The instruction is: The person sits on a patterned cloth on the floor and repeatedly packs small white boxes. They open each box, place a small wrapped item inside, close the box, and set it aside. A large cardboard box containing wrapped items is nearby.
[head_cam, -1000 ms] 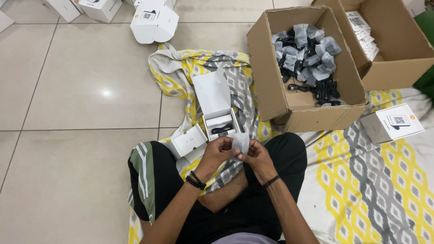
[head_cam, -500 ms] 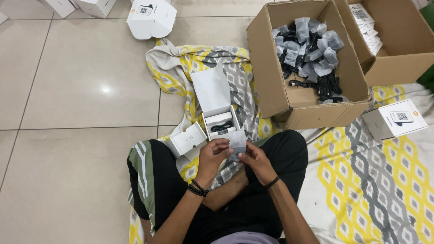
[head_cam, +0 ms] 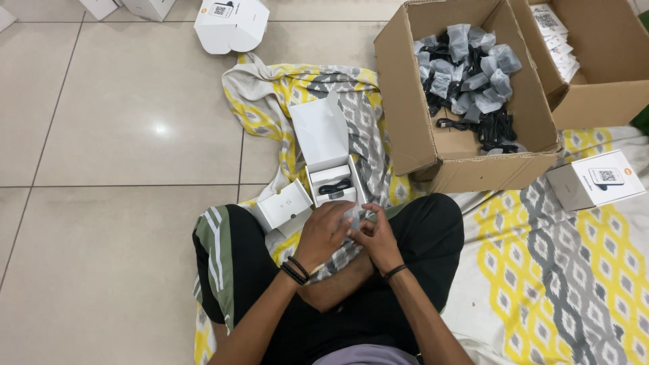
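A small clear plastic packet (head_cam: 353, 217) sits pinched between the left hand (head_cam: 324, 231) and right hand (head_cam: 378, 238), both closed on it, just below the open white box (head_cam: 332, 184). A cardboard carton (head_cam: 466, 88) of bagged cables stands right of that box.

White open box (head_cam: 331, 177) on yellow-grey patterned cloth (head_cam: 568, 270)
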